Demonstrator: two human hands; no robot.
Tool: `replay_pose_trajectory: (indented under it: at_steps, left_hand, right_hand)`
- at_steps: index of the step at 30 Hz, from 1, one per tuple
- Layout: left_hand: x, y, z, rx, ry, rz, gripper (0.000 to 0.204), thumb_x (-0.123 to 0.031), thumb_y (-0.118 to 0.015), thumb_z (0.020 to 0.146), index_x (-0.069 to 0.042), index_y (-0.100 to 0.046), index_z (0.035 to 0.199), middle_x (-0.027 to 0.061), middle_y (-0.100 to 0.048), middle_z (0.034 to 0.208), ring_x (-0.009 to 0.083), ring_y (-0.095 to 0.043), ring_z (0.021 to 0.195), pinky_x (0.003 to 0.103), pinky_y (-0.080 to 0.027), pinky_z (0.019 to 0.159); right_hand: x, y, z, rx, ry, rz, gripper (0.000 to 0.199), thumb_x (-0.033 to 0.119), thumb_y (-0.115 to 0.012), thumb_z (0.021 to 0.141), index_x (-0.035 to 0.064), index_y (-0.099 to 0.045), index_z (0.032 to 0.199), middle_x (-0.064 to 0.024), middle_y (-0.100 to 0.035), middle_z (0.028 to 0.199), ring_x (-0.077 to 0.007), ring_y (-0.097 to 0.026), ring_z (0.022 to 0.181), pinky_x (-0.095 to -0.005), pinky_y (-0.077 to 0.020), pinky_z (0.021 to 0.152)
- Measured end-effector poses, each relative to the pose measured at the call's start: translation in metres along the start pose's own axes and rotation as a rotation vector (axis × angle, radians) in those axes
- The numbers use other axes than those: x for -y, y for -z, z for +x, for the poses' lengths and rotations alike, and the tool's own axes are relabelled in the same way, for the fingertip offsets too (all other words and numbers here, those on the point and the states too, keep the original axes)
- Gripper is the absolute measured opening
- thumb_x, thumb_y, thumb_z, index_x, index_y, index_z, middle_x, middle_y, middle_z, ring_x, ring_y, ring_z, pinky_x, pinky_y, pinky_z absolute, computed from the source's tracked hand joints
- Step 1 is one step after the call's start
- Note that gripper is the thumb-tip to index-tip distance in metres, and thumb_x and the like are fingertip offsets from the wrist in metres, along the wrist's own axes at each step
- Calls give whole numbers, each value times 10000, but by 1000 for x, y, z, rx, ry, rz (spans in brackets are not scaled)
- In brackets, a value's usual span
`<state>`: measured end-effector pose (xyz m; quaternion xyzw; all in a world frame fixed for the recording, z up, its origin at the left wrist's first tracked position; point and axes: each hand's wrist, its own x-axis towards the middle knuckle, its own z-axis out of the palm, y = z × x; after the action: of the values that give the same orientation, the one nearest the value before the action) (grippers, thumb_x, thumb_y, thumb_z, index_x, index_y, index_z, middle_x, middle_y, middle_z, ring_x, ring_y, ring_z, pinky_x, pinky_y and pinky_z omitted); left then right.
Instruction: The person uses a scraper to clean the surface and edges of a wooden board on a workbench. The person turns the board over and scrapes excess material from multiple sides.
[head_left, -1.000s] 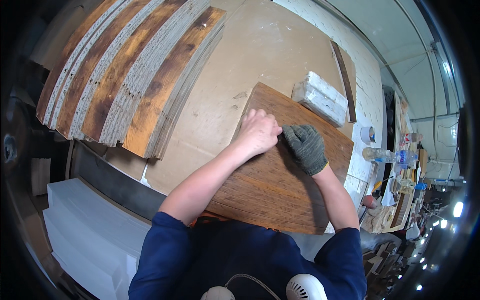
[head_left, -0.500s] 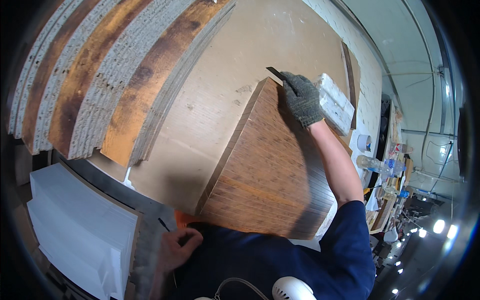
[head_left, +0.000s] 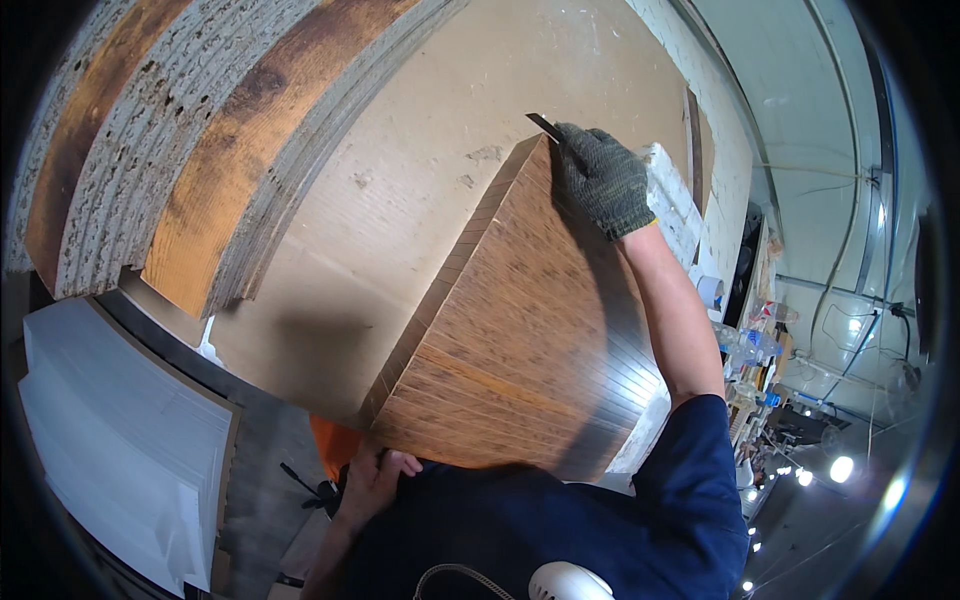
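A stack of brown wood-grain boards (head_left: 520, 360) lies in front of me, its seams showing along the left side. My right hand (head_left: 603, 178), in a dark grey knitted glove, is over the far corner of the stack. It is closed round a dark, flat, narrow tool (head_left: 544, 126) with an angled tip, which juts out past that corner. I cannot make out the tool's exact kind. My bare left hand (head_left: 372, 482) is at the stack's near left corner, fingers curled close to the edge. Whether it grips anything is hidden.
Thick wood-grain panels with grey edges (head_left: 225, 190) are stacked at the far left. White sheets (head_left: 120, 430) are piled below them. A white block (head_left: 672, 200) lies beside my gloved hand, on the brown tabletop (head_left: 400, 170). Plastic bottles (head_left: 750, 345) stand at the right.
My left hand has moved up to the near left corner of the board stack. The gloved right hand and its tool have shifted slightly toward the far corner. The whole view has swung a little.
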<state>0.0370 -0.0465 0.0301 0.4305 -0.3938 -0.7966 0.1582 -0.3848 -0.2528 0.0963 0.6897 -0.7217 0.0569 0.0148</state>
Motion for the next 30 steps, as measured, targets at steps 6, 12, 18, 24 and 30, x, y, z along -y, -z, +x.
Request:
replay_pose_trajectory:
  at_steps: [6,12,18,24,30]
  left_hand:
    - [19,-7,3,-8,-18,43,279,-203,-388,1094,38,-423,1231,155,-686,902,200,-702,823,343,-578,817]
    - [18,-8,3,-22,-19,43,282,-233,-408,1090,29,-462,1181,153,-669,951,215,-687,866,358,-554,848]
    - [8,-7,4,-111,-2,241,419,-316,-503,1054,44,-499,1268,215,-617,1125,311,-619,1080,420,-476,967]
    - [14,-5,1,-125,33,281,466,-328,-524,1032,40,-532,1318,277,-571,1282,427,-562,1224,465,-446,1042]
    - [24,0,1,-66,21,383,459,-286,-563,1008,-17,-534,1379,295,-546,1344,480,-535,1257,503,-459,1040]
  right_hand:
    - [-23,-3,4,49,153,-9,326,183,-614,925,129,-683,1239,-169,-718,986,-367,-693,906,-442,-557,788]
    - [4,18,11,147,113,-57,354,226,-615,906,123,-650,1243,-176,-718,915,-377,-697,853,-476,-553,762]
    - [64,29,-19,333,526,213,461,129,-667,868,141,-617,1326,-74,-649,741,-215,-635,636,-362,-509,559]
    - [0,3,-4,9,139,-79,318,153,-594,924,85,-634,1233,-194,-701,839,-384,-690,744,-472,-543,677]
    - [-40,-26,-15,12,155,33,334,174,-597,924,92,-638,1245,-204,-699,841,-388,-693,769,-477,-537,698]
